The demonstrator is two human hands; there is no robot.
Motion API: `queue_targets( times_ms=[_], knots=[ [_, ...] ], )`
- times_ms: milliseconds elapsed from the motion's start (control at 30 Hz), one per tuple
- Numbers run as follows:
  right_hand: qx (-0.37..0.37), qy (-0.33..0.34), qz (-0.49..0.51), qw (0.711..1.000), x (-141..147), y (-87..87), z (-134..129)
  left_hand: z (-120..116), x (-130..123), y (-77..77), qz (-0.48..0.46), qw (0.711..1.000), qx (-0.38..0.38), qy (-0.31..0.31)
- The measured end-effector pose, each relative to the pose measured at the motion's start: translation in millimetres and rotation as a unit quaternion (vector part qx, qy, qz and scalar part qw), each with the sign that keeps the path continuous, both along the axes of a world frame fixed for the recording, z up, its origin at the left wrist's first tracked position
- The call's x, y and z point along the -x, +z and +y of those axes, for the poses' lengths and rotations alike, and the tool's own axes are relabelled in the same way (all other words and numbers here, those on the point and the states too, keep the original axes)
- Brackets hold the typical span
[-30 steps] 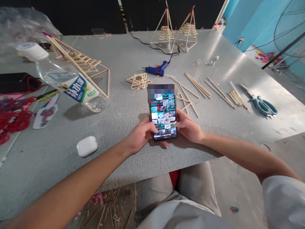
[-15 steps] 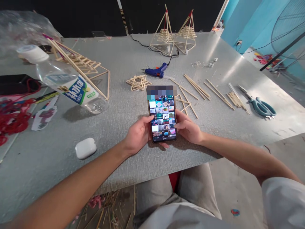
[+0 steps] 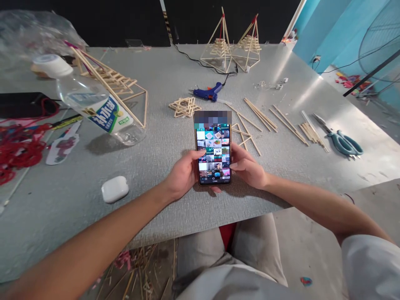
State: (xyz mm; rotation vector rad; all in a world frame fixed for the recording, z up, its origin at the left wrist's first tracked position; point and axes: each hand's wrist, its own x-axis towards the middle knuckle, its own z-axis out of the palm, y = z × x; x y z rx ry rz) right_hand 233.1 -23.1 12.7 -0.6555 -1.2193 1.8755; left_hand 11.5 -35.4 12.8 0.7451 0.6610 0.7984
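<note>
Grip: left hand [image 3: 183, 175] and right hand [image 3: 250, 170] grasp a black rectangular smartphone [image 3: 215, 181] between them, over a grey textured table [image 3: 156, 148]. Apparent step: viewing a thumbnail grid [image 3: 217, 151]; any touch calls for steady support. Surface: clear plastic bottle [image 3: 108, 114], blue glue gun [image 3: 208, 93]. Room: light-blue wall [image 3: 328, 25].

Blue wall [image 3: 336, 29], grey table [image 3: 156, 146], seemingly concrete floor [image 3: 315, 246].

Two hands [image 3: 183, 174] [image 3: 249, 170], one phone [image 3: 214, 154], one bottle [image 3: 100, 104], one glue gun [image 3: 208, 92]
</note>
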Motion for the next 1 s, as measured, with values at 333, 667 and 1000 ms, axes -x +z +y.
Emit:
queue_targets(
  times_ms=[333,667,1000],
  knots=[
    [-0.025,0.011,-0.014,1.000,-2.8,0.2,-0.6,-0.5,-2.5,-0.3,0.015,1.000,-0.005,0.009],
    [-0.024,-0.023,-0.040,0.999,-3.7,2.9,3.3,-0.9,11.5,-11.5,-0.030,0.995,-0.085,-0.046],
    [-0.096,-0.093,-0.055,0.989,-2.9,14.3,12.0,3.0,12.2,-14.2,0.011,0.992,-0.107,-0.063]
  ],
)
